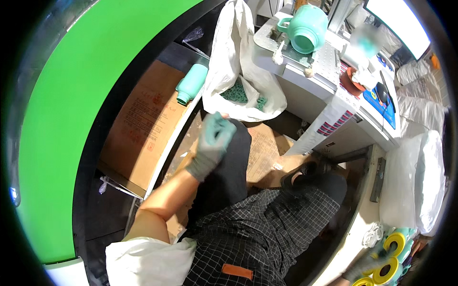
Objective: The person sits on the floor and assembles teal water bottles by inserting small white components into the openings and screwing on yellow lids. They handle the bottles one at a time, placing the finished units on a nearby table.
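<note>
My left hand [213, 143], in a grey glove with green fingers, is over my left knee, just below the white sack [260, 112]. Its fingers curl inward and are blurred; whatever they hold, if anything, cannot be made out. Far to the lower right, my right hand [366, 266] in a grey glove is among several teal bottles with yellow rings. Its fingers close on the rim of one yellow-ringed bottle [394, 244], partly hidden by the glove. Green scraps [236, 94] lie inside the sack. A teal jug [193, 82] lies on its side on brown cardboard [138, 128].
Another teal jug [305, 35] with a handle lies on a perforated metal plate [327, 64] on the workbench. A lit screen [403, 24], a red-brown bowl [350, 83] and a black mouse [382, 92] are at right. A large green curved panel [57, 138] fills the left. White plastic bags [405, 181] stand at right.
</note>
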Available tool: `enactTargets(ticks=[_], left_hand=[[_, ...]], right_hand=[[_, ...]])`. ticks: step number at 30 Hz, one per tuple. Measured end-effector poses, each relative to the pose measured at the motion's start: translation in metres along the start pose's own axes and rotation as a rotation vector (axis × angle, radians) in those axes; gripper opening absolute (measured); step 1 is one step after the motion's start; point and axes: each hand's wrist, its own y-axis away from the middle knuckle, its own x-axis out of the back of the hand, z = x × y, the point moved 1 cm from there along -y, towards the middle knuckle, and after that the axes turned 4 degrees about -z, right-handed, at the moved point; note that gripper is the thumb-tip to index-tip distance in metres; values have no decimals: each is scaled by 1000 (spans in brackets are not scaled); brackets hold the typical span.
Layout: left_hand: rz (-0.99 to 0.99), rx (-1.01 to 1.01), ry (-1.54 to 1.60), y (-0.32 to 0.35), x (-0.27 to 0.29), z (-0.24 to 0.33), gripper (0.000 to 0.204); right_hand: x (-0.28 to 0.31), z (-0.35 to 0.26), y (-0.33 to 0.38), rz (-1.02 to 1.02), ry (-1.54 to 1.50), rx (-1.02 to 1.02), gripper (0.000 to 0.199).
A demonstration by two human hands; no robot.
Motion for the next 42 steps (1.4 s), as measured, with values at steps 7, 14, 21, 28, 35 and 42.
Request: enactTargets(ticks=[7, 14, 21, 28, 35, 42], left_hand=[[187, 288, 62, -154, 114, -208, 27], [59, 287, -503, -278, 124, -306, 34], [-23, 324, -616, -331, 127, -364, 43], [-44, 250, -660, -347, 117, -334, 51], [-51, -47, -480, -315, 68, -188, 60], [-346, -458, -243, -188, -58, 69, 69]], right_hand=[[-30, -51, 9, -122, 24, -67, 38], [-53, -29, -6, -176, 36, -61, 43], [-57, -67, -6, -199, 101, -124, 43], [-61, -69, -4, -163, 73, -119, 39], [-64, -64, -1, -97, 38, -82, 48], [-69, -107, -22, 0, -400, 36, 39]])
